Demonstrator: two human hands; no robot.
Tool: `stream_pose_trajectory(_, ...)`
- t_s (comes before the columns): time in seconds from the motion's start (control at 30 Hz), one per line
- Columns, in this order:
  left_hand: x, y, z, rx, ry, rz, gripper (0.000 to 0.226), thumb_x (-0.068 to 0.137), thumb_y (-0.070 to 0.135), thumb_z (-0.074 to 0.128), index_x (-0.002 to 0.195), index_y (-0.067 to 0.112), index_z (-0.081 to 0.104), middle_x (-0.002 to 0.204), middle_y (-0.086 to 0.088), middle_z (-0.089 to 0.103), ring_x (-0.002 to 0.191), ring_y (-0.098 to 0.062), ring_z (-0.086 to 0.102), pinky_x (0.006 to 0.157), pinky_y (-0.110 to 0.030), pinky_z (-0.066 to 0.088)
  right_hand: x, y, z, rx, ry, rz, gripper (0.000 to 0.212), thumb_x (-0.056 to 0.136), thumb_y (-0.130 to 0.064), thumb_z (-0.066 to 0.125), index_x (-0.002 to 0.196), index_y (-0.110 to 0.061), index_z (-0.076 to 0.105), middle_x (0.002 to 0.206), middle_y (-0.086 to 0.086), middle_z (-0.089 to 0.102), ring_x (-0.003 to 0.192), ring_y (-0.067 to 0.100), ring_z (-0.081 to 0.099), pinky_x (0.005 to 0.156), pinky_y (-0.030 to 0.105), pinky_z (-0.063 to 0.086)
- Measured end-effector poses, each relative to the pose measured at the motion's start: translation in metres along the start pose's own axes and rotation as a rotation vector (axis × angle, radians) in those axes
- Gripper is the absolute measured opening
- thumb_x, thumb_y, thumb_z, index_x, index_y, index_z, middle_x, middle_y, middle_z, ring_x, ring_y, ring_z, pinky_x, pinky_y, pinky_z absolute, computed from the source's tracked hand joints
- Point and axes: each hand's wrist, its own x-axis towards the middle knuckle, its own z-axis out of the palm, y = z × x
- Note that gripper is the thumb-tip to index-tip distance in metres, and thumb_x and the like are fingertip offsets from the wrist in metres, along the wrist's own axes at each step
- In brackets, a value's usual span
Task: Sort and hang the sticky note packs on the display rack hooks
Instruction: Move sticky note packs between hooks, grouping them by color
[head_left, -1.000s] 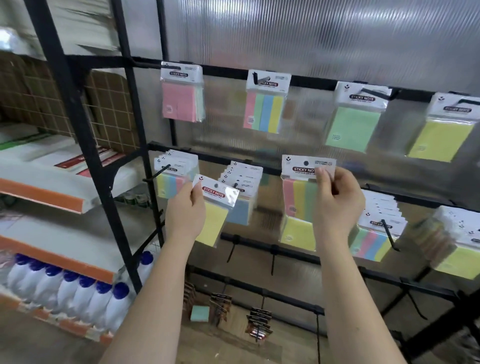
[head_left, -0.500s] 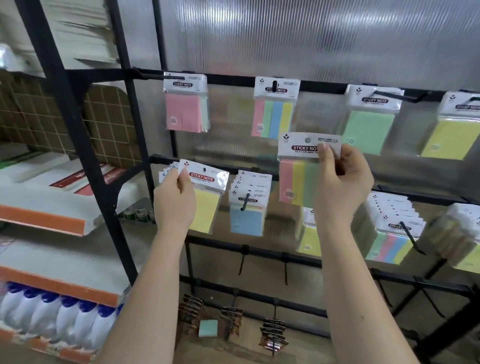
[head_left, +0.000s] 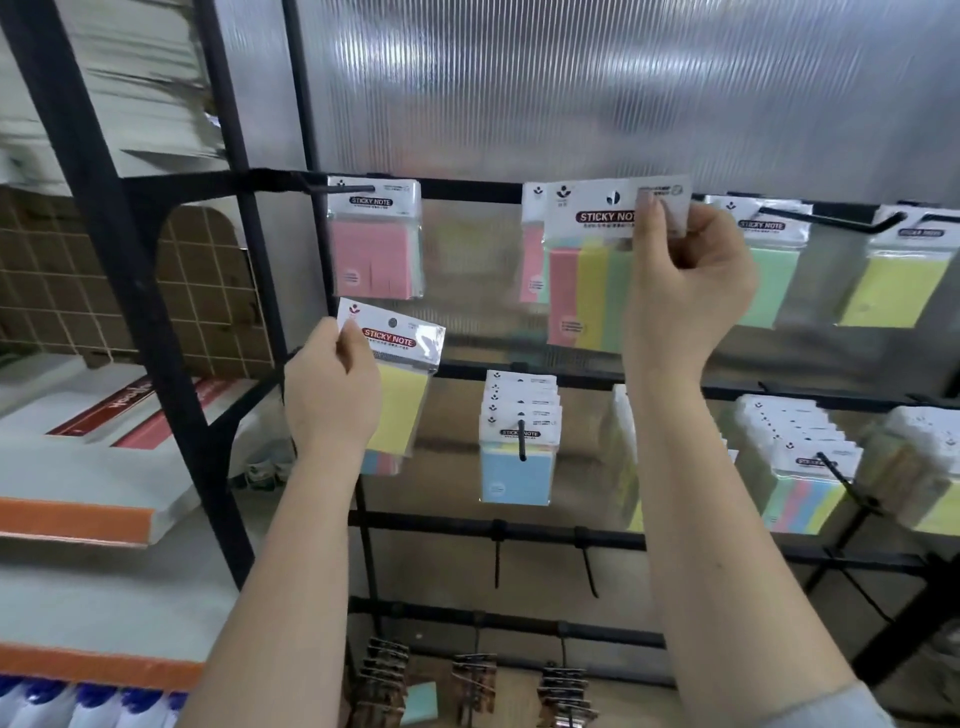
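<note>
Both hands grip sticky note packs by their white header cards. Right hand pinches the striped pack of pink, yellow and green strips, holding it up at the top rail of the black display rack, in front of a pack already hanging there. Left hand holds the yellow pack lower, just under the pink pack hanging from the top-left hook. On the middle rail hangs a stack of blue packs; further right hang a green pack and a yellow-green pack. Binder clips hang near the bottom.
</note>
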Motion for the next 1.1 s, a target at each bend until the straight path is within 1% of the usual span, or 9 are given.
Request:
stream_pose_trajectory(0.13,0.001,0.003,0.003,-0.002,-0.012,-0.001,0.033,0.101,0.028,0.036,0.083,0.004,0.049,0.068,0.014,0.047,0.058,-0.002,0.046,0.045,-0.011,0.034,0.005,0.0,0.002,-0.035,-0.007,0.048,0.024,0.083,-0.02,0.069,0.064,-0.025,0.056,0.058,-0.011,0.054,0.055,0.005,0.047,0.057,0.023,0.041)
stream_pose_trajectory(0.23,0.0,0.006,0.005,-0.026,-0.011,0.009,0.032,0.101,0.026,0.037,0.079,0.003,0.045,0.066,0.013,0.044,0.055,-0.004,0.044,0.047,-0.005,0.037,0.004,0.0,0.001,-0.04,-0.023,0.079,0.028,0.082,-0.017,0.069,0.06,-0.026,0.054,0.053,-0.015,0.052,0.05,0.0,0.044,0.055,0.018,0.038)
stream_pose_trajectory(0.43,0.001,0.005,0.01,-0.013,-0.014,0.01,0.035,0.101,0.029,0.036,0.081,0.002,0.047,0.074,0.005,0.054,0.057,-0.003,0.046,0.045,-0.007,0.037,0.007,0.011,0.004,-0.057,-0.043,0.132,0.031,0.082,-0.022,0.069,0.057,-0.025,0.05,0.051,-0.013,0.045,0.052,0.005,0.038,0.056,0.021,0.034)
stream_pose_trajectory(0.53,0.001,0.006,0.01,0.008,-0.017,0.013,0.034,0.101,0.029,0.035,0.081,0.005,0.045,0.083,0.002,0.055,0.058,-0.003,0.047,0.047,-0.001,0.036,0.013,0.024,0.01,-0.077,-0.084,0.169,0.031,0.086,-0.026,0.067,0.06,-0.025,0.051,0.054,-0.013,0.046,0.051,0.002,0.039,0.056,0.018,0.034)
stream_pose_trajectory(0.67,0.003,0.007,0.011,-0.006,-0.043,0.019,0.034,0.101,0.03,0.035,0.08,0.006,0.044,0.087,0.002,0.058,0.06,-0.004,0.05,0.044,-0.002,0.037,0.027,0.043,0.025,-0.125,-0.112,0.225,0.03,0.089,-0.028,0.064,0.062,-0.026,0.05,0.063,-0.007,0.057,0.062,0.008,0.056,0.059,0.018,0.038)
stream_pose_trajectory(0.73,0.005,0.008,0.011,-0.029,-0.044,0.025,0.033,0.101,0.03,0.035,0.079,0.007,0.044,0.087,0.003,0.058,0.061,-0.004,0.051,0.043,-0.003,0.036,0.036,0.053,0.033,-0.171,-0.119,0.246,0.028,0.09,-0.027,0.062,0.065,-0.026,0.051,0.071,-0.002,0.063,0.069,0.013,0.06,0.061,0.02,0.039)
stream_pose_trajectory(0.8,0.005,0.01,0.013,-0.045,-0.042,0.028,0.032,0.101,0.029,0.035,0.078,0.008,0.044,0.08,0.007,0.056,0.059,-0.003,0.05,0.043,-0.003,0.036,0.043,0.064,0.04,-0.219,-0.162,0.266,0.024,0.089,-0.023,0.064,0.068,-0.025,0.051,0.073,-0.004,0.061,0.066,0.009,0.054,0.063,0.021,0.04)
stream_pose_trajectory(0.9,0.005,0.012,0.017,-0.063,-0.046,0.057,0.033,0.101,0.027,0.036,0.075,0.008,0.044,0.069,0.011,0.05,0.056,-0.004,0.047,0.044,-0.006,0.035,0.049,0.077,0.046,-0.284,-0.257,0.302,0.011,0.084,-0.02,0.07,0.088,-0.018,0.06,0.081,-0.009,0.06,0.071,0.005,0.054,0.065,0.018,0.045)
stream_pose_trajectory(1.1,0.005,0.014,0.023,-0.104,-0.088,0.114,0.032,0.101,0.028,0.036,0.084,0.006,0.052,0.073,0.021,0.051,0.064,0.002,0.053,0.049,-0.01,0.038,0.059,0.086,0.057,-0.382,-0.195,0.339,0.032,0.082,-0.026,0.072,0.107,-0.013,0.058,0.095,-0.004,0.061,0.081,0.009,0.054,0.055,0.011,0.034)
